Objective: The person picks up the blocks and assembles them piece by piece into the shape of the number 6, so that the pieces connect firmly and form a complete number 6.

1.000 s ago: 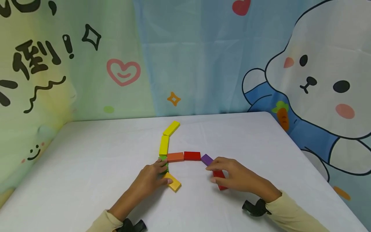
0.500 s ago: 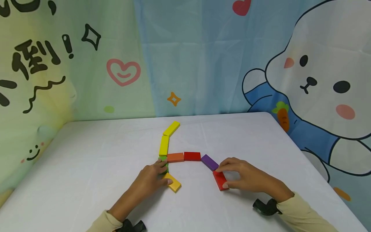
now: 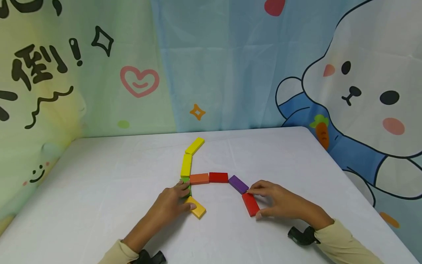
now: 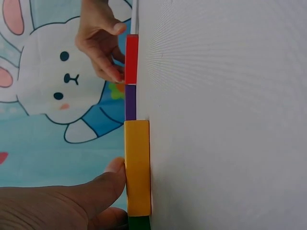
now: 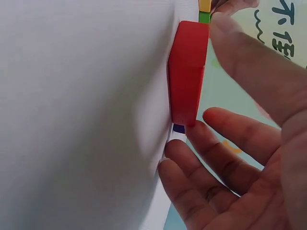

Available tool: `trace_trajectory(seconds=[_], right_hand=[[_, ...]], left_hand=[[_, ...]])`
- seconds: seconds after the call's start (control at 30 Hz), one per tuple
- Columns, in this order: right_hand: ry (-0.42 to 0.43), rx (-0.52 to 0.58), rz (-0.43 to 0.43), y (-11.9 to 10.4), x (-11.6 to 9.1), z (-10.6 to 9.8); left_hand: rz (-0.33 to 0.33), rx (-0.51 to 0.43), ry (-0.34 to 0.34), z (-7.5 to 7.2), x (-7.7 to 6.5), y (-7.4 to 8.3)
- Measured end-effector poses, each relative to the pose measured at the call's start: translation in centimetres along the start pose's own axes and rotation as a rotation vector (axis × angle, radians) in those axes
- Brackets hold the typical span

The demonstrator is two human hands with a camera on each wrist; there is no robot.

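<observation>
On the white table in the head view, my left hand [image 3: 173, 200] rests with fingertips on a green block [image 3: 185, 180] and thumb on an orange-yellow block [image 3: 196, 208]. In the left wrist view, that thumb touches the orange-yellow block [image 4: 137, 167]. My right hand [image 3: 280, 200] is beside a red block [image 3: 251, 204], thumb and fingers spread apart around its two ends. Its fingertips are near where this block meets a purple block [image 3: 239, 184]. In the right wrist view, a fingertip touches the lower end of the red block [image 5: 187, 72]; the thumb is close to its upper end.
Another red block [image 3: 218, 178] and an orange block [image 3: 199, 179] run in a row from the purple block to the green one. Two yellow blocks [image 3: 186, 165] continue toward the back. A printed cloth [image 3: 214, 73] hangs behind the white table [image 3: 115, 172].
My right hand moved right, fully uncovering the purple block, and took the red block by its ends. Its thumb has since slid off the block's near corner. My left hand has stayed in place.
</observation>
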State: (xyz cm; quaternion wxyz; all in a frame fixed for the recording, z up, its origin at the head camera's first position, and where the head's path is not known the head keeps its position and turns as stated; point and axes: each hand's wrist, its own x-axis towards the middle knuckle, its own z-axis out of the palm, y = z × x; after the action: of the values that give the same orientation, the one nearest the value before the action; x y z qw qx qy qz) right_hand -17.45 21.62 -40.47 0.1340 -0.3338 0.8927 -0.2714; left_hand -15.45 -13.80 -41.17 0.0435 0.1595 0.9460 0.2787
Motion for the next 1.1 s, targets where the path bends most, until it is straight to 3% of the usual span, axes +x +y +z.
trace_trajectory(seconds=[0.43, 0.73, 0.83, 1.1], right_hand=[[-0.015, -0.048, 0.033, -0.5, 0.3, 0.0], [0.028, -0.059, 0.035, -0.8, 0.3, 0.3], [0.066, -0.093, 0.077, -1.1, 0.4, 0.4], [0.177, -0.101, 0.316, -2.7, 0.8, 0.9]], left_hand=[[-0.005, -0.012, 0.0, -0.1, -0.1, 0.1], [0.005, -0.029, 0.006, -0.2, -0.2, 0.1], [0.004, -0.029, 0.005, -0.3, -0.3, 0.1], [0.001, -0.02, 0.006, -0.2, -0.2, 0.1]])
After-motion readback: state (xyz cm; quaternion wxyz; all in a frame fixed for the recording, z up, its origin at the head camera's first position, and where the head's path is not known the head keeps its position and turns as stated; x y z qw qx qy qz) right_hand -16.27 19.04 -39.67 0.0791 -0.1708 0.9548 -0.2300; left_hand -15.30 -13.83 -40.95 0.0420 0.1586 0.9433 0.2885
